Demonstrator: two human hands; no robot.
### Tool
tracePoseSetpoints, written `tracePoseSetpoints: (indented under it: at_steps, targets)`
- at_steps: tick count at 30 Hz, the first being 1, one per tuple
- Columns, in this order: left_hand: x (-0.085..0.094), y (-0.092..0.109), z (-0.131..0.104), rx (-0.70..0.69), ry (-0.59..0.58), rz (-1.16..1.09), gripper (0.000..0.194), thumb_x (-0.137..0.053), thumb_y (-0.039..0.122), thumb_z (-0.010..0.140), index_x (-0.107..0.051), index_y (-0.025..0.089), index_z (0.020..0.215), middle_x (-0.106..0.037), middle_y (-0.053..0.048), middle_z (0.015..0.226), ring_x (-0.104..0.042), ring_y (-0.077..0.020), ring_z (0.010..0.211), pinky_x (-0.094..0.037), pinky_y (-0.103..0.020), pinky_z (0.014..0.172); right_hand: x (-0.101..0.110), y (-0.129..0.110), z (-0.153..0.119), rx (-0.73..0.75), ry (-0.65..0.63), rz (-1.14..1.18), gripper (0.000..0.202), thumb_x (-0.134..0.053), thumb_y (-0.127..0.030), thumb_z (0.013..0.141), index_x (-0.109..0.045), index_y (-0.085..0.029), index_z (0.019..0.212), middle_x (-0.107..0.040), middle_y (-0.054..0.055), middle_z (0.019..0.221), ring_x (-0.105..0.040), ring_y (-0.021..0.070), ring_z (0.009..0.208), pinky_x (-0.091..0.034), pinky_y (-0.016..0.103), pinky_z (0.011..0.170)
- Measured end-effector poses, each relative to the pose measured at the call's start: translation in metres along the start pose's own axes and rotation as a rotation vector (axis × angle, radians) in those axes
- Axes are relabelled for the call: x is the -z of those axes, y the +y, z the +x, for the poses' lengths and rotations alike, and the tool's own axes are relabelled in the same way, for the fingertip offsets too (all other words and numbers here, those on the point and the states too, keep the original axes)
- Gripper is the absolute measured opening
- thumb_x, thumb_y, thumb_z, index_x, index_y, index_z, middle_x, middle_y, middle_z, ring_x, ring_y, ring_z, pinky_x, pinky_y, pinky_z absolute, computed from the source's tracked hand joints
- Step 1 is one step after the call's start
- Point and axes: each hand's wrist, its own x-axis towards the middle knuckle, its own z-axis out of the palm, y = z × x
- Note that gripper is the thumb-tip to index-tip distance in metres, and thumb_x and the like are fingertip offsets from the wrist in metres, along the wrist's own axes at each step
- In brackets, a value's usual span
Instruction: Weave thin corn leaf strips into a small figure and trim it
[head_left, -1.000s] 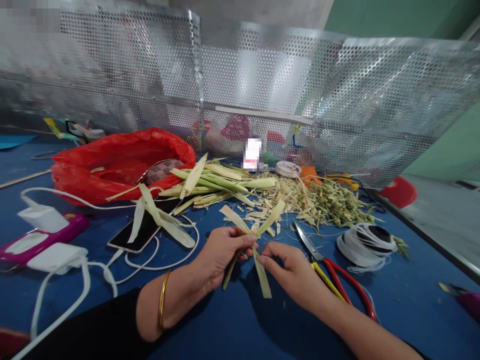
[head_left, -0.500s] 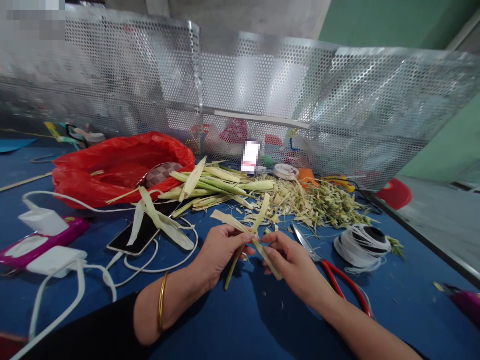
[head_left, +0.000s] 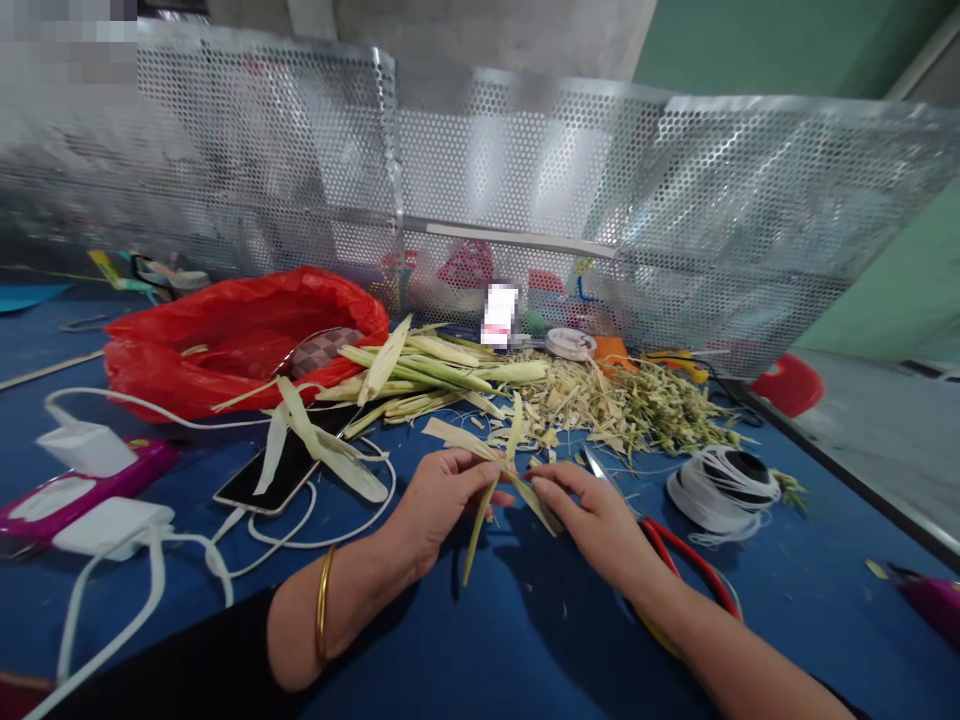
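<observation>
My left hand [head_left: 448, 502] is closed, its thumb and fingers pinching pale green-yellow leaf strips [head_left: 516, 425] where they cross. One strip end points up, one sticks out to the upper left, and a narrow one hangs below the fingers. Opposite it, my right hand [head_left: 589, 515] pinches another end of the strips, which slants down to the right. Just beyond my right hand lie scissors [head_left: 697, 565] with red handles, partly hidden by that forearm. A heap of similar leaf strips [head_left: 442, 372] lies behind my hands.
A red plastic bag [head_left: 172, 345], a dark phone [head_left: 274, 475], white cables and chargers [head_left: 112, 525] are on the left. Chopped leaf scraps [head_left: 577, 400] and a spool of white cord [head_left: 724, 492] are on the right. A perforated metal screen [head_left: 517, 160] stands behind.
The hanging end of the leaf strips has swung slightly right. My right hand has shifted a little, and its fingers sit closer along the strip. My left hand stays almost in place.
</observation>
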Motion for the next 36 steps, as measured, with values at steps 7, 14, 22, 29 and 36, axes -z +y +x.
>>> tracePoseSetpoints:
  at_steps: [7,14,22,29,36]
  targets:
    - [-0.008,-0.006,-0.009,-0.036,-0.218,0.112,0.022,-0.070,0.028,0.071,-0.075,0.013,0.086,-0.075,-0.009,0.084,-0.067,-0.0140,0.064,-0.049,-0.023,0.063,-0.004,-0.003,0.000,-0.206,0.007,0.581,0.027,-0.069,-0.043,0.073,-0.065,-0.017,0.071,-0.056,-0.002,0.061,-0.046,0.0107,0.057,-0.038,0.025,0.062]
    - [-0.004,0.003,-0.009,-0.096,-0.177,0.113,0.030,-0.069,0.041,0.074,-0.073,0.017,0.091,-0.074,-0.007,0.088,-0.067,-0.0148,0.071,-0.046,-0.020,0.059,0.003,-0.009,0.000,-0.186,0.100,0.688,0.023,-0.072,-0.038,0.073,-0.064,-0.017,0.069,-0.054,-0.003,0.056,-0.046,0.0097,0.054,-0.037,0.024,0.056]
    - [-0.003,0.002,-0.008,-0.089,-0.197,0.095,0.026,-0.071,0.039,0.074,-0.075,0.017,0.087,-0.073,-0.004,0.083,-0.062,-0.0125,0.071,-0.046,-0.020,0.065,-0.003,-0.007,-0.005,-0.206,0.016,0.706,0.025,-0.071,-0.040,0.076,-0.066,-0.015,0.074,-0.061,-0.002,0.060,-0.053,0.0087,0.053,-0.043,0.023,0.058]
    - [-0.009,0.004,-0.013,-0.027,-0.109,0.096,0.024,-0.075,0.037,0.067,-0.071,0.013,0.070,-0.063,0.000,0.060,-0.053,-0.0077,0.048,-0.043,-0.020,0.055,-0.004,-0.013,-0.004,-0.183,-0.035,0.616,0.034,-0.074,-0.047,0.070,-0.065,-0.014,0.073,-0.060,-0.002,0.057,-0.054,0.0103,0.052,-0.044,0.026,0.058]
    - [-0.008,0.001,-0.012,-0.026,-0.098,0.120,0.025,-0.074,0.038,0.067,-0.067,0.014,0.064,-0.059,0.002,0.056,-0.051,-0.0079,0.048,-0.040,-0.020,0.053,-0.004,-0.010,-0.002,-0.169,0.046,0.567,0.030,-0.069,-0.046,0.074,-0.066,-0.016,0.073,-0.057,-0.003,0.054,-0.052,0.0113,0.053,-0.043,0.027,0.061]
